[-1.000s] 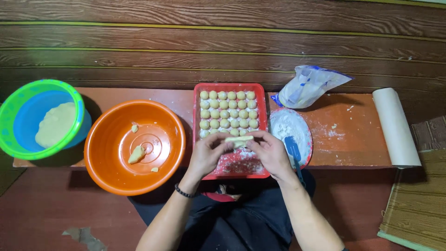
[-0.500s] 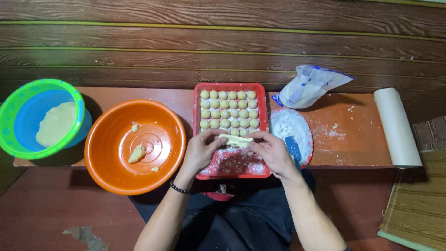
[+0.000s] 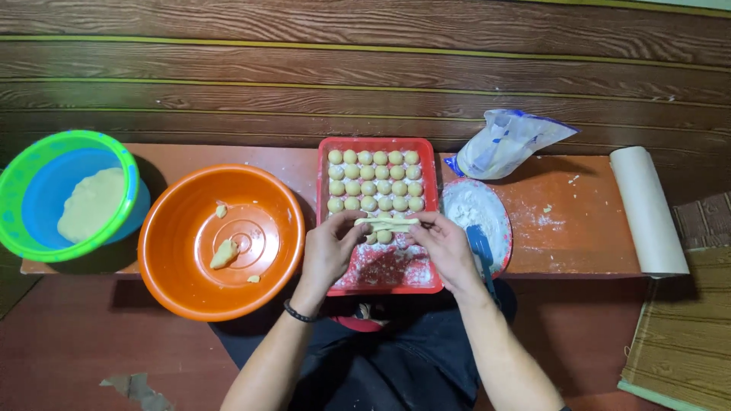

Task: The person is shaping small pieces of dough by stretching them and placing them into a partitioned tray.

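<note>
Item: dough strip [image 3: 386,224]. A thin pale length, pinched at its ends between my left hand [image 3: 329,250] and my right hand [image 3: 445,247], both grasping it by the fingertips. It hangs horizontal at frame centre, just above the red tray [image 3: 431,164] and over the lowest row of dough balls [image 3: 373,180].

Change noted: a second ago the strip was shorter and thicker between my fingers, held lower over the tray; now it is drawn out longer and sits a little higher, nearer the rows. My judgement is that the piece is mid-shaping, not yet portioned.

Item: red tray, centre. Neat rows of small yellow balls fill its upper half; its lower half carries only a dusting of white flour.

Item: orange basin [image 3: 221,240], left of centre. A few dough scraps inside.

Item: green-rimmed blue bowl [image 3: 65,194], upper left, cut by the frame edge. A larger mass of pale dough within.

Item: plate of flour [image 3: 472,209], right of the tray, with a blue-handled tool [image 3: 481,247] lying across it.

Item: crumpled plastic bag [image 3: 506,141], upper right of centre.

Item: paper roll [image 3: 647,209], far right on the wooden bench [image 3: 579,221].

Hard to make out: my fingers cover the strip's ends and part of the lowest ball row, so the count there is unclear. The tool's working end is hidden behind my right hand. Whether the strip is one piece or two laid together, I cannot tell.
</note>
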